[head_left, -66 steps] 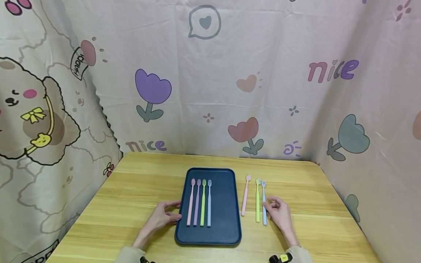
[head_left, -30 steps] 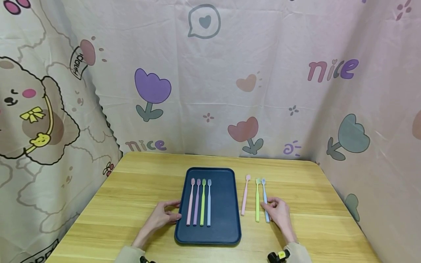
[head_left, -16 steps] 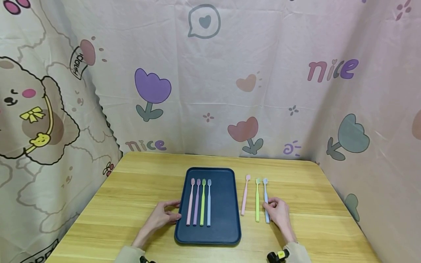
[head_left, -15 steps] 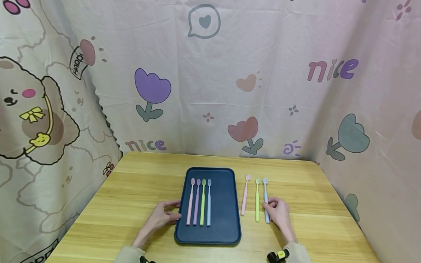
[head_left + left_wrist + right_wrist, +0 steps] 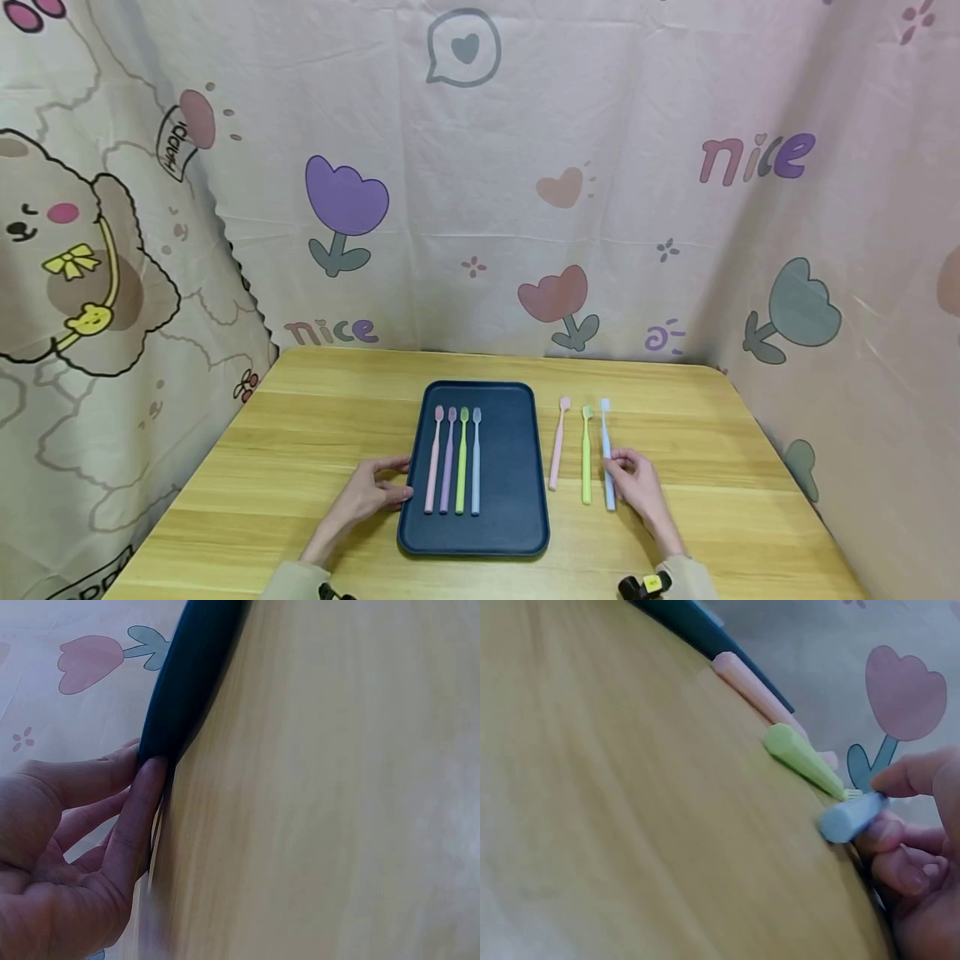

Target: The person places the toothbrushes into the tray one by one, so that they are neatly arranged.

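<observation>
Touching tray (image 5: 513, 467) with left hand (image 5: 363, 493) spread, right hand (image 5: 639, 485) pinching blue toothbrush (image 5: 606, 437), now farther from green one (image 5: 587, 458).

Four toothbrushes (image 5: 462, 462) lie on the left side of the tray (image 5: 513, 475), with three other toothbrushes (image 5: 587, 458) to its right.

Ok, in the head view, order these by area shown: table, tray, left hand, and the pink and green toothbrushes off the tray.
1. Table
2. Tray
3. Left hand
4. Pink toothbrush and green toothbrush, both off the tray: they look too alike to rank.
</observation>
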{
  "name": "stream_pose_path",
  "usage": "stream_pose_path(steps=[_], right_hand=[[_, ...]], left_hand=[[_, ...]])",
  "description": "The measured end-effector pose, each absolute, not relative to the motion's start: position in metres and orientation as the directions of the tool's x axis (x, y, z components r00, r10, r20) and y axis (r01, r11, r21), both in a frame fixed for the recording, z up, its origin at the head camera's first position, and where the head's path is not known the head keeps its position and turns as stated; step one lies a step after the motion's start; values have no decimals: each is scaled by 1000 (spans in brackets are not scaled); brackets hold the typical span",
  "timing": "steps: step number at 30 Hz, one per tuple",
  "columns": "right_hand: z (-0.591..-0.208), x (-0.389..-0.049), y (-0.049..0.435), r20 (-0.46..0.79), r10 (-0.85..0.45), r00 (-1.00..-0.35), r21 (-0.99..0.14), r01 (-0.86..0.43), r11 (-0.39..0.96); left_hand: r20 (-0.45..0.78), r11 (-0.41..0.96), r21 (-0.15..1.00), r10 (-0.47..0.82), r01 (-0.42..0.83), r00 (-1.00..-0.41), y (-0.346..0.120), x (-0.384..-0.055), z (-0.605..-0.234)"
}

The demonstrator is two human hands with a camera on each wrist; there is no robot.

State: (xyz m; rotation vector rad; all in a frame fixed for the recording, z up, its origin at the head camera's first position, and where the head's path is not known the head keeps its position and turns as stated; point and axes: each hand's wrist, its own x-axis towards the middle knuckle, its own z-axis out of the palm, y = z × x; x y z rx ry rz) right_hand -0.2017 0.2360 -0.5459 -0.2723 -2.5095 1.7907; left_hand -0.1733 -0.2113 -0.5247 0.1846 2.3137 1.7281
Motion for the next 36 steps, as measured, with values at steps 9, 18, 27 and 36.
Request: stream_pose_path(steps=[9,18,27,36], right_hand=[[-537,-200,246,-143,-5,-990,-976,140,165],[-527,-194,243,-127,-176,-976,-991,117,65],[-511,-192,222,-112,-246,-963,-990,87,108],[-504,-191,192,-46,-280,-959,-991,10,131]], left_hand=[[-113,300,953,250,-33,-962,-210,-176,-524],[-109,288,957,258,-32,-960,-210,-175,-524],[-117,291,956,244,-42,-963,-210,-173,-524],[-116,305,952,246,-36,-962,-211,-173,-524]])
